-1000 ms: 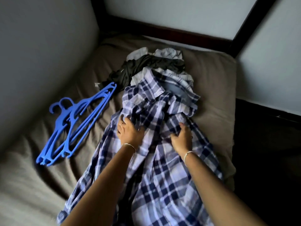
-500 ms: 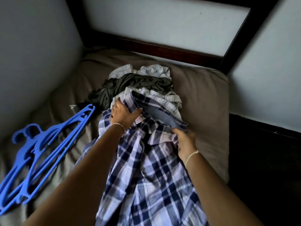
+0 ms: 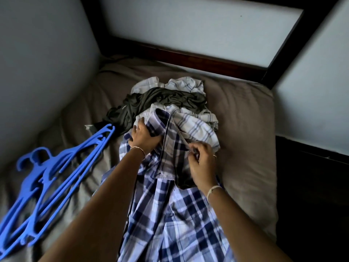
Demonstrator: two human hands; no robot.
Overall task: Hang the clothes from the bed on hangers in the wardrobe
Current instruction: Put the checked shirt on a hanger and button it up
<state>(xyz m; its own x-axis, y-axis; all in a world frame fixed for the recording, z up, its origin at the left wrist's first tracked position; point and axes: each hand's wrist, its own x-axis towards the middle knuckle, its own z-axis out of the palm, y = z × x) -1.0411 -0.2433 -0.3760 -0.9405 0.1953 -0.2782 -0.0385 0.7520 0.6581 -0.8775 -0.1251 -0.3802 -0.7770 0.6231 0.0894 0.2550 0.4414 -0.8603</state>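
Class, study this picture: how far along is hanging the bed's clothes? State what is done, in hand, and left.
Done: nothing visibly; the blue hangers lie bare on the bed. In hand: the left hand grips the plaid shirt at its collar, the right hand pinches its front edge. Left: putting it on a hanger, then the dark garment and pale striped shirts piled behind.

Gripping the collar of the plaid shirt (image 3: 175, 224) with the left hand (image 3: 144, 138), pinching its front edge with the right hand (image 3: 202, 163). Farther on the bed (image 3: 245, 129), heaped clothes (image 3: 170, 99); at left, blue hangers (image 3: 37, 178).
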